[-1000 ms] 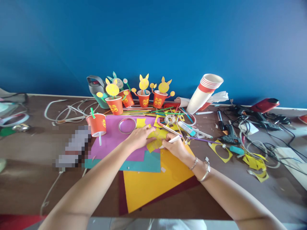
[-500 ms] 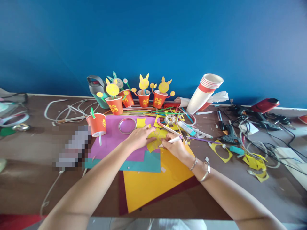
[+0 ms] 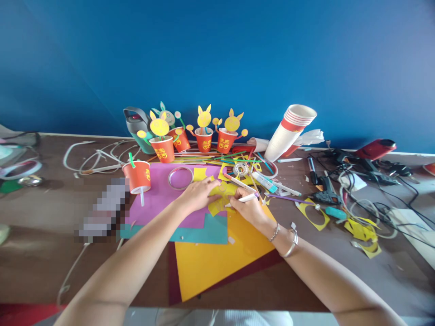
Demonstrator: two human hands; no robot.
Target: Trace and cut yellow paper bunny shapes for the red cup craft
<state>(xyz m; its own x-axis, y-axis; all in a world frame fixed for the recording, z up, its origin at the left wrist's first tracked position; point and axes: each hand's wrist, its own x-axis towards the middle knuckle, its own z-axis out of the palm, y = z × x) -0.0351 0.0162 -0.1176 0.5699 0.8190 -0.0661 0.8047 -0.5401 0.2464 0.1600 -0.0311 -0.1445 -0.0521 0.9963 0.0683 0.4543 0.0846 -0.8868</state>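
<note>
My right hand (image 3: pixel 245 204) is closed around a white marker (image 3: pixel 248 198), its tip down at a yellow paper piece (image 3: pixel 215 208) with outlines drawn on it. Thumb and fingers apart, my left hand (image 3: pixel 201 194) lies on the left side of the same piece. Beneath it are layered sheets: purple paper (image 3: pixel 159 199), teal paper (image 3: pixel 200 235) and a large orange-yellow sheet (image 3: pixel 210 267). A roll of tape (image 3: pixel 181 178) rests on the purple sheet by my left hand. Another pen (image 3: pixel 239 183) lies just beyond my right hand.
Red paper cups with yellow rabbit figures (image 3: pixel 204 140) stand along the back. A red cup with straws (image 3: pixel 136 177) is at the left. A leaning stack of cups (image 3: pixel 285 136) stands back right. Glue guns (image 3: pixel 326 192), cables and yellow scraps (image 3: pixel 314 216) lie at the right.
</note>
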